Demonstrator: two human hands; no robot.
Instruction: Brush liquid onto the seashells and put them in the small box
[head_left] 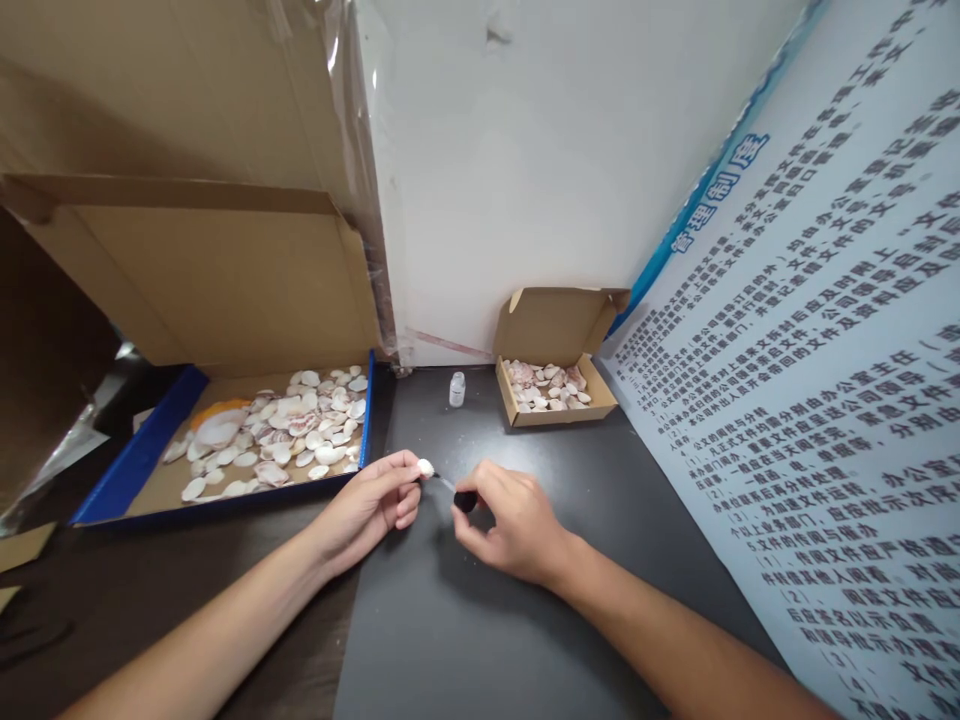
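Between thumb and fingertips, my left hand (381,500) pinches a small white seashell (425,468) above the dark tabletop. My right hand (510,518) is closed around the black cap of a small applicator brush (465,500). The brush's thin stem points left, and its dark tip is at or very near the shell; whether they touch I cannot tell. Behind my hands a small clear bottle with a white label (457,390) stands upright, with no cap on it.
To the left an open blue-edged cardboard box (142,450) holds many shells. A smaller open cardboard box (559,416) with shells stands at the back right. A white wall (570,150) rises behind, and a printed sheet (825,400) slopes along the right.
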